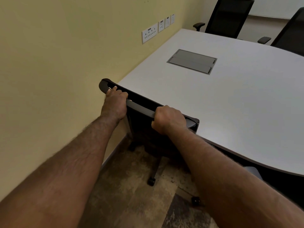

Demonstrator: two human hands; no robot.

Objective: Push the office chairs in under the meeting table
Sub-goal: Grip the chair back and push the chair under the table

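Chair we're on: black office chair [144, 122], backrest top right up against the near edge of the bench [238, 99], seat tucked out of sight underneath.
Left grip: our left hand [115, 104] is curled round the top rail near its left corner, fingers wrapped over the front.
Right grip: our right hand [167, 119] is fisted round the same rail toward the right end, knuckles up.
Base: two legs of the star base stick out toward us, with one caster [151, 181] on the floor and another caster [195, 200] further right.
Left side: yellow wall [57, 55] runs pretty close beside the chair, only a narrow strip of floor [131, 195] between them.
On the wall: a row of white sockets [149, 35] just above bench height.
Bench top: a grey flap box [191, 61] set flush in the middle, lids closed.
Far side: far chair [228, 17] and a second far chair [292, 32] at the right edge, both facing us with backs above the bench; can't tell how far in they sit.
Floor: worn, mottled brown carpet.
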